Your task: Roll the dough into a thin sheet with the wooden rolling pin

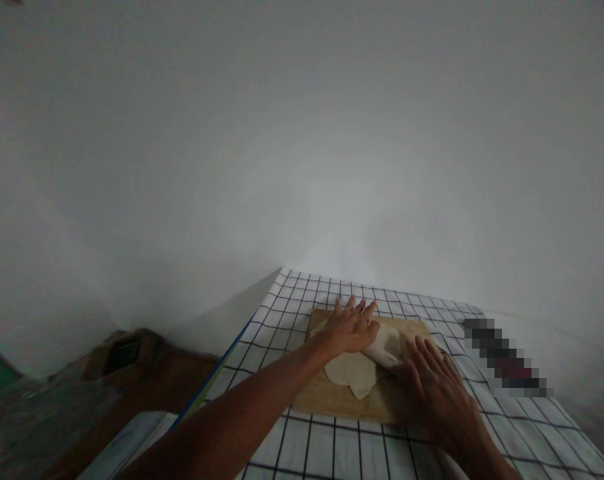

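Note:
A thin, uneven sheet of pale dough [351, 373] lies on a wooden board [327, 403]. Across it, slanting from upper left to lower right, runs a pale rolling pin [385, 359], its ends hidden under my hands. My left hand [353, 329] rests palm down over the upper left end, fingers stretched and spread toward the wall. Over the lower right end lies my right hand [435, 380], flat, its fingers extended and not wrapped round the pin. Some dough shows on both sides of the pin.
A white cloth with black grid lines [312, 447] covers the table, which meets a pale wall [302, 167]. Pixelated dark shapes [505, 357] are at the table's right. Below the left edge are a brown wooden piece [127, 353] and a whitish flat object [125, 443].

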Motion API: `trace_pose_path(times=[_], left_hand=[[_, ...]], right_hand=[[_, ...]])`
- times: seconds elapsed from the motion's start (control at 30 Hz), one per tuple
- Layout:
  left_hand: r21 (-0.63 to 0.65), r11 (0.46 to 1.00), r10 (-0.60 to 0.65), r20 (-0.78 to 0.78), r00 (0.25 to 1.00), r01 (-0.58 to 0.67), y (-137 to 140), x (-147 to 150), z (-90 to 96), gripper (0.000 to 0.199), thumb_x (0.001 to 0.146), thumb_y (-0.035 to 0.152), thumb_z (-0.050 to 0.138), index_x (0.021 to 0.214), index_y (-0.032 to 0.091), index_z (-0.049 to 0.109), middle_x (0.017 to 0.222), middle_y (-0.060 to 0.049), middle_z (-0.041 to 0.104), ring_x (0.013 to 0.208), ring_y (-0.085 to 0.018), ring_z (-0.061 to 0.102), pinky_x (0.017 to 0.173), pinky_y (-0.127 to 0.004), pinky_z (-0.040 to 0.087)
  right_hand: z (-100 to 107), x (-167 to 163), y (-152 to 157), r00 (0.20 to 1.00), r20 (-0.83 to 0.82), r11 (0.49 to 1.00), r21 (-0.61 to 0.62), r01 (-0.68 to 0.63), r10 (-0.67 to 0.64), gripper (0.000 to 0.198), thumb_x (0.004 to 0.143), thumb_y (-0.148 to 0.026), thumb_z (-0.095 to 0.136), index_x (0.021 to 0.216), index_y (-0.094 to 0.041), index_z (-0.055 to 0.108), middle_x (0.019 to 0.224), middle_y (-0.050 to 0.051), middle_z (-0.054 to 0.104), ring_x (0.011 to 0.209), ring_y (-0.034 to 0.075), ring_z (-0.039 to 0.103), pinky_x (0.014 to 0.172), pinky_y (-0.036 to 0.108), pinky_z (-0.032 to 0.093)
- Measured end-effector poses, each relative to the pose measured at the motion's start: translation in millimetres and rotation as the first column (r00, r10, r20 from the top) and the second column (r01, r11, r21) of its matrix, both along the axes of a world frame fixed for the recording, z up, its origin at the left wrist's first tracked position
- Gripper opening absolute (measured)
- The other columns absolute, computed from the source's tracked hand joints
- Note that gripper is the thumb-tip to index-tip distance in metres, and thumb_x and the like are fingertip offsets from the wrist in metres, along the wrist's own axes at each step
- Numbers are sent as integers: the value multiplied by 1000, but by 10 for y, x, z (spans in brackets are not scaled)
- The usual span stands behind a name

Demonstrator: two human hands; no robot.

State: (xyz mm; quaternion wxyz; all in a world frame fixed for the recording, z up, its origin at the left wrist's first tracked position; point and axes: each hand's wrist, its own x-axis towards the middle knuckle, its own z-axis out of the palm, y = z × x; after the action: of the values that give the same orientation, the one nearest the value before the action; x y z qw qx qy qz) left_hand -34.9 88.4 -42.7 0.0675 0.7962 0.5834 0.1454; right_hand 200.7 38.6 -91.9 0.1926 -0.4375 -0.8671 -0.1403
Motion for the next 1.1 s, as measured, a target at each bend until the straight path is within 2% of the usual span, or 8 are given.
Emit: trace_pose_path(times=[0.1, 0.27, 0.37, 0.47, 0.6, 0.8, 0.9, 1.1], left_hand=[[55, 998, 38, -10, 999, -37, -306, -22, 21, 58, 100, 46, 25, 154, 23, 25, 157, -8, 34, 148, -33, 16, 117, -63, 8], [208, 972, 110, -5, 994, -107, -1080, -40, -30, 55, 101, 47, 25, 148, 22, 38, 156, -7, 36, 145, -30, 29, 120, -59, 15], [273, 961, 42, -9, 999, -38, -1550, -80, -115, 58, 101, 50, 29, 154, 28, 23, 160, -1, 26, 147, -27, 25, 122, -58, 13], [269, 963, -10, -23, 1000, 16, -1777, -120, -168, 64, 100, 51, 31, 157, 28, 13, 161, -1, 20, 148, -28, 21, 121, -59, 17], [228, 974, -12, -14, 1000, 15, -1705, -157, -121, 60, 101, 51, 29, 156, 30, 17, 161, -1, 21, 147, -27, 24, 121, -59, 19], [174, 984, -36, 3, 999, 35, -1320, -239, 8, 55, 102, 50, 26, 152, 28, 31, 157, -3, 35, 142, -25, 36, 120, -55, 24], [191, 981, -29, 5, 1000, 27, -1109, -264, 22, 54, 103, 49, 24, 149, 24, 36, 156, -4, 36, 144, -25, 31, 121, -54, 19], [198, 980, 3, -9, 1000, -2, -735, -279, 29, 55, 103, 48, 18, 149, 23, 35, 156, -3, 36, 147, -25, 24, 121, -57, 11]], right_hand=[[18, -50, -161, 1000, 4, 1000, -4, -29, 29, 46, 102, -27, 25, 135, -20, 56, 151, 10, 43, 146, 30, 23, 112, 59, 33], [-51, -70, -345, 1000, -30, 999, -44, 4, -5, 49, 103, -38, 32, 147, -21, 41, 154, 8, 38, 143, 26, 33, 111, 55, 37], [-110, -19, -351, 997, -43, 998, -34, -60, 58, 48, 103, -38, 33, 148, -23, 40, 153, 7, 39, 142, 26, 34, 112, 55, 36], [-109, 10, -300, 993, -39, 991, -68, -116, 114, 47, 103, -38, 34, 148, -25, 41, 153, 6, 40, 143, 25, 32, 114, 53, 34], [4, -31, -208, 996, -32, 991, -106, -85, 82, 47, 103, -39, 34, 147, -24, 42, 151, 6, 43, 142, 24, 34, 114, 55, 33], [178, -129, -12, 996, 25, 991, -107, -82, 85, 42, 103, -34, 33, 140, -27, 52, 150, 4, 45, 142, 27, 33, 113, 61, 29], [245, -188, 103, 998, 38, 990, -134, -54, 59, 43, 102, -29, 31, 139, -23, 52, 150, 6, 45, 142, 27, 34, 114, 59, 29], [342, -291, 374, 1000, 19, 986, -167, 2, 1, 45, 101, -22, 26, 136, -19, 55, 144, 9, 53, 137, 24, 43, 112, 54, 33]])
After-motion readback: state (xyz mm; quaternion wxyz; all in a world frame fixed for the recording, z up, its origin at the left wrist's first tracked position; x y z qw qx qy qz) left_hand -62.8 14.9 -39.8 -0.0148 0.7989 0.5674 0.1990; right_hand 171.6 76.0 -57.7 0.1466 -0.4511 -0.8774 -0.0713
